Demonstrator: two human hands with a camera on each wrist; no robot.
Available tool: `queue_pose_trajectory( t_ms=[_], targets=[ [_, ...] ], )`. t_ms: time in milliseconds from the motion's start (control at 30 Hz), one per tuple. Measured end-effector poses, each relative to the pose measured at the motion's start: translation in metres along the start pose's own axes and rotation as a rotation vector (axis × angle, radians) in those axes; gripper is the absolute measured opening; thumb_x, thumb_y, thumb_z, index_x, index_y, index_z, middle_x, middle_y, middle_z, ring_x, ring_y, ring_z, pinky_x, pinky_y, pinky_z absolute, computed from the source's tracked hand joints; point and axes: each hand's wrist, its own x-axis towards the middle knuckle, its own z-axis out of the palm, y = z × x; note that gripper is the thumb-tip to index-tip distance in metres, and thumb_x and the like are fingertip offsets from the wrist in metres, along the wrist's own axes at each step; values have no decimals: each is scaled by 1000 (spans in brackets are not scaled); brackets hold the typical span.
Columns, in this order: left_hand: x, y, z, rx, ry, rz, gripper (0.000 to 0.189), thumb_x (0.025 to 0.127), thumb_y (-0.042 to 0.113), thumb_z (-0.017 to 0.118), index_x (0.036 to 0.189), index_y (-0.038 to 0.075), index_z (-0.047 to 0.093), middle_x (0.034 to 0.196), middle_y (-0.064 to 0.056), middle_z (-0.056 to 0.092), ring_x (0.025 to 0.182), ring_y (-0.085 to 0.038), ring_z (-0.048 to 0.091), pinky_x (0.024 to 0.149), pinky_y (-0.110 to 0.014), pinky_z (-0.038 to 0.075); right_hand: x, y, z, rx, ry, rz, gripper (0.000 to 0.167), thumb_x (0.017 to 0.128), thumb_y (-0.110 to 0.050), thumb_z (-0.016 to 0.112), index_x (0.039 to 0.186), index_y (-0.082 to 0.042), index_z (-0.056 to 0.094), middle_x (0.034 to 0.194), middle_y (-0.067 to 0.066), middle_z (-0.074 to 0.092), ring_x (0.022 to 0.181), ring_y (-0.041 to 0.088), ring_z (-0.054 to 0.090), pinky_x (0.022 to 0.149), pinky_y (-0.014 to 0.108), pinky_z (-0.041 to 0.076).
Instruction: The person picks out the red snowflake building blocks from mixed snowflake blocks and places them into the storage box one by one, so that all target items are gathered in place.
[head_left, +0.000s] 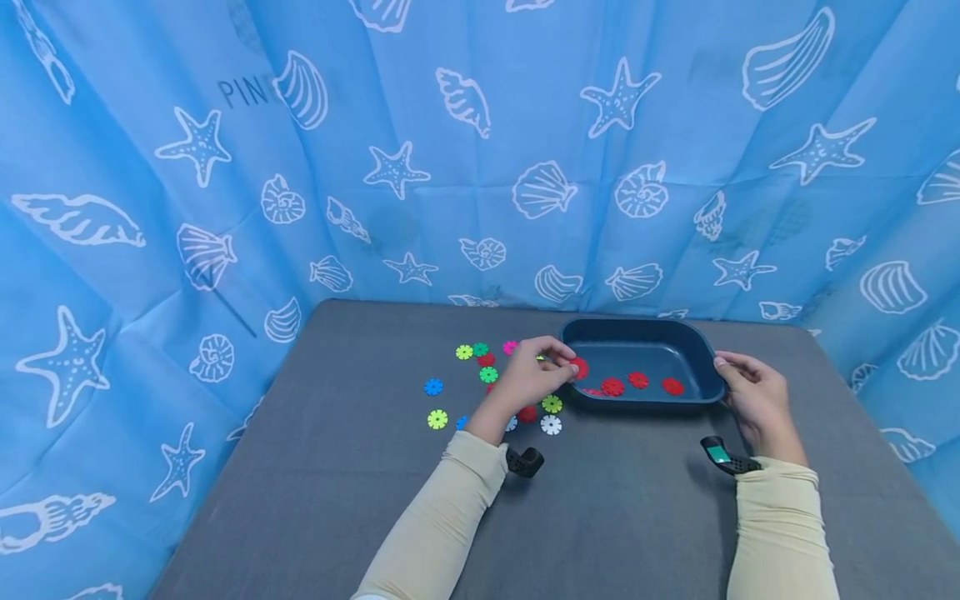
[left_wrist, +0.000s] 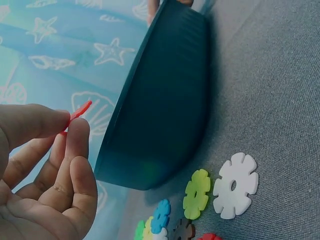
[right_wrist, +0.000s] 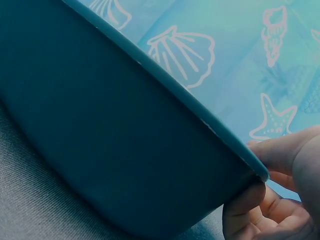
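Between thumb and fingertips my left hand [head_left: 534, 372] pinches a red notched disc [head_left: 579, 368], held over the left end of a dark blue basin [head_left: 708, 400]. In the left wrist view the red disc [left_wrist: 80, 109] appears nearly edge-on, level with the rim and apart from it. My right hand [head_left: 757, 396] grips the basin's right end, thumb at the rim and fingers below it, as the right wrist view of the basin [right_wrist: 135, 125] shows. Inside the basin lie several red discs [head_left: 672, 386].
Left of the basin, loose notched discs in several colours lie scattered, among them a white disc [head_left: 551, 425], a blue disc [head_left: 433, 387] and a yellow-green disc [head_left: 437, 418]. A grey cloth covers the table [head_left: 615, 508]. Behind it hangs a blue shell-print curtain [head_left: 480, 150].
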Motion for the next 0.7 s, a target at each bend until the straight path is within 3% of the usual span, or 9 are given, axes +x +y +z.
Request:
queue_pose_trajectory(
  t_ms=[167,400,700],
  targets=[
    [1,2,1,-9,-13,-8,12,100,13,74,111,11,73,101,-3,68,101,-43,74,73,-27,57,0,0,0,-35,9,11,45,105,-37,67,141,-11,63,107,-13,62,91,3,64,67,16,57],
    [1,0,2,-3,-43,-12,15,98,14,77,113,13,73,106,-2,69,93,-15,75,79,-28,60,0,1,1,6,15,30,42,104,-36,68,139,-13,64,104,-13,64,87,4,65,65,18,56],
    [-2,3,-5,-4,-33,-5,16,98,14,76,114,12,73,105,-3,68,94,-12,75,78,-28,60,0,1,0,36,8,16,39,104,-34,68,137,-12,65,104,-12,65,86,3,66,65,18,57]
  ],
)
